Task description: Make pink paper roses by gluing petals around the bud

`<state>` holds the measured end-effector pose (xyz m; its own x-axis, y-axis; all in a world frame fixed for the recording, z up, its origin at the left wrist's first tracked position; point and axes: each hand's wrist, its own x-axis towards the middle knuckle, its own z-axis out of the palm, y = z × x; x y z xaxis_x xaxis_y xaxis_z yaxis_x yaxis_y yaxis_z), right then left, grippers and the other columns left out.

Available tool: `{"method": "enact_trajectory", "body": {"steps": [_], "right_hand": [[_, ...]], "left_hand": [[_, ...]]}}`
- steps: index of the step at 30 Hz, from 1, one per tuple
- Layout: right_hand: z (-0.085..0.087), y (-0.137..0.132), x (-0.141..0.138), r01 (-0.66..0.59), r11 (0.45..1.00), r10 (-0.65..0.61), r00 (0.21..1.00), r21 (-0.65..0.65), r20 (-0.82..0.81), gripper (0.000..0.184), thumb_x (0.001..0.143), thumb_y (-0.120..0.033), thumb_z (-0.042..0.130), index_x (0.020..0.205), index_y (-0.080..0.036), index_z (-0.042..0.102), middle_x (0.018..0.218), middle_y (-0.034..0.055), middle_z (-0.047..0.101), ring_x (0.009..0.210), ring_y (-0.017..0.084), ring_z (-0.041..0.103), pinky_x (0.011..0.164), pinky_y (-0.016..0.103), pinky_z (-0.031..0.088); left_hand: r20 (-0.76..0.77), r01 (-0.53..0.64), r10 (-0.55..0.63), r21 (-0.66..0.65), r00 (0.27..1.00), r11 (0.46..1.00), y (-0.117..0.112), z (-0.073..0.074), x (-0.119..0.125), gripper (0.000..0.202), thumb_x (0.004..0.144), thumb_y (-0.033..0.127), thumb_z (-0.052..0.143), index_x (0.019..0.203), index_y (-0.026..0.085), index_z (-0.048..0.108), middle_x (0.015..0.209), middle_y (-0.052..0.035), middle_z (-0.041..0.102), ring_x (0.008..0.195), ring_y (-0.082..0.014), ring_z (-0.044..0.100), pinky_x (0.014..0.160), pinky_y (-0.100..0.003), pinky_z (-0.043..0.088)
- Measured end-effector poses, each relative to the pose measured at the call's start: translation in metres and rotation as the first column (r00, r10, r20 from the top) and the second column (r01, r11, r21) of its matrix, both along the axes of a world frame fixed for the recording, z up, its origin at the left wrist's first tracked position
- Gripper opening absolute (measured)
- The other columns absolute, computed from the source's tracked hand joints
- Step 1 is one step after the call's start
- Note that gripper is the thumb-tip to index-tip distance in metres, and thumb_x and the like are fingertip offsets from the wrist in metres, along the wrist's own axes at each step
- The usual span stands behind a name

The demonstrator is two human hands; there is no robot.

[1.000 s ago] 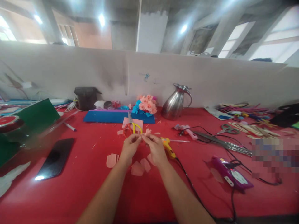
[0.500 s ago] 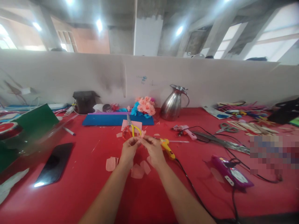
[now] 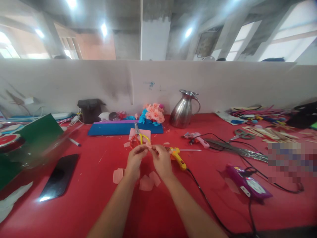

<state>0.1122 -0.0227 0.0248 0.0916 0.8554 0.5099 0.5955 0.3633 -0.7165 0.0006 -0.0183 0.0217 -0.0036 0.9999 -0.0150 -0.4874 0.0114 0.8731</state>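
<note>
My left hand (image 3: 135, 160) and my right hand (image 3: 161, 159) meet over the red table (image 3: 99, 205), fingers pinched together on a small pink paper piece (image 3: 148, 145) held between them. Just beyond the fingers lie yellow-handled scissors (image 3: 139, 135) on a pink sheet. A yellow glue gun (image 3: 177, 156) lies right beside my right hand, its black cord running toward the near edge. Loose pink paper petals (image 3: 146, 182) lie under my wrists, another (image 3: 118, 175) to the left.
A black phone (image 3: 60, 176) lies at the left by a green sheet (image 3: 37, 130). At the back stand a steel jug (image 3: 184, 109), paper flowers (image 3: 154, 113) and a blue board (image 3: 116, 127). To the right are a pink glue gun (image 3: 198, 138), wire rods (image 3: 235, 150) and a purple device (image 3: 249, 187).
Both hands have stayed together on the pink piece, with the fingers shifting slightly. The view tipped a little, so the scene sits somewhat lower.
</note>
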Motion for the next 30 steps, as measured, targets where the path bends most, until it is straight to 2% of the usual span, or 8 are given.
{"method": "enact_trajectory", "body": {"steps": [3, 6, 11, 15, 19, 26, 30], "right_hand": [[-0.002, -0.001, -0.001, 0.036, 0.999, -0.034, 0.996, -0.020, 0.084, 0.020, 0.084, -0.017, 0.043, 0.086, -0.017, 0.063, 0.087, 0.0108, 0.067, 0.084, 0.023, 0.059, 0.076, 0.035, 0.044], [-0.002, -0.002, -0.002, 0.030, 0.999, -0.025, 0.995, -0.042, 0.101, 0.022, 0.083, -0.014, 0.043, 0.085, -0.017, 0.065, 0.086, 0.0110, 0.067, 0.082, 0.023, 0.060, 0.076, 0.034, 0.044], [0.000, -0.003, -0.002, 0.005, 0.998, -0.002, 0.999, -0.065, 0.045, 0.017, 0.082, -0.020, 0.049, 0.084, -0.018, 0.066, 0.083, 0.0084, 0.068, 0.078, 0.021, 0.060, 0.073, 0.032, 0.044], [0.000, -0.003, -0.002, 0.027, 0.999, -0.025, 0.999, -0.040, 0.040, 0.016, 0.082, -0.025, 0.052, 0.082, -0.018, 0.066, 0.081, 0.0087, 0.068, 0.078, 0.022, 0.059, 0.072, 0.032, 0.044], [0.000, -0.004, -0.002, 0.024, 0.999, -0.021, 0.997, -0.043, 0.069, 0.014, 0.080, -0.022, 0.053, 0.080, -0.018, 0.066, 0.080, 0.0082, 0.068, 0.078, 0.021, 0.059, 0.072, 0.032, 0.043], [0.002, -0.005, -0.004, -0.053, 0.998, 0.056, 0.996, -0.038, 0.076, 0.012, 0.080, -0.021, 0.055, 0.078, -0.020, 0.067, 0.080, 0.0064, 0.069, 0.078, 0.020, 0.060, 0.073, 0.032, 0.043], [0.002, -0.005, -0.004, -0.070, 0.997, 0.072, 0.996, -0.043, 0.049, 0.012, 0.079, -0.022, 0.056, 0.078, -0.020, 0.067, 0.079, 0.0065, 0.069, 0.078, 0.021, 0.060, 0.073, 0.032, 0.044]], "left_hand": [[-0.019, 0.013, -0.013, 0.021, 1.000, 1.000, -0.001, 0.001, 0.000, 0.020, 0.061, 0.019, 0.070, 0.080, 0.017, 0.071, 0.087, -0.0059, 0.069, 0.087, -0.0171, 0.060, 0.085, -0.027, 0.040], [-0.055, 0.012, -0.010, 0.041, 0.998, 0.999, -0.002, 0.002, 0.000, 0.019, 0.060, 0.019, 0.072, 0.079, 0.016, 0.071, 0.085, -0.0051, 0.068, 0.085, -0.0162, 0.059, 0.084, -0.026, 0.041], [-0.043, -0.001, 0.001, -0.001, 0.999, 1.000, -0.002, 0.003, 0.000, 0.021, 0.059, 0.024, 0.075, 0.078, 0.016, 0.071, 0.082, -0.0039, 0.068, 0.080, -0.0139, 0.059, 0.080, -0.024, 0.041], [0.011, -0.014, 0.014, -0.038, 1.000, 0.999, -0.002, 0.005, -0.002, 0.021, 0.063, 0.033, 0.073, 0.076, 0.017, 0.070, 0.077, -0.0030, 0.066, 0.072, -0.0111, 0.057, 0.071, -0.022, 0.041], [0.017, -0.032, 0.032, -0.029, 0.999, 0.999, -0.003, 0.010, -0.005, 0.017, 0.067, 0.034, 0.069, 0.071, 0.018, 0.066, 0.074, -0.0011, 0.064, 0.068, -0.0093, 0.054, 0.064, -0.019, 0.039], [0.030, 0.045, -0.044, -0.010, 0.999, 0.999, -0.002, 0.015, -0.011, 0.012, 0.064, 0.026, 0.067, 0.060, 0.017, 0.060, 0.076, -0.0028, 0.063, 0.071, -0.0113, 0.055, 0.066, -0.021, 0.039], [0.049, 0.055, -0.052, -0.061, 0.997, 0.997, 0.000, 0.013, -0.012, 0.013, 0.066, 0.030, 0.065, 0.064, 0.017, 0.062, 0.081, -0.0034, 0.064, 0.074, -0.0122, 0.056, 0.067, -0.021, 0.040]]}}
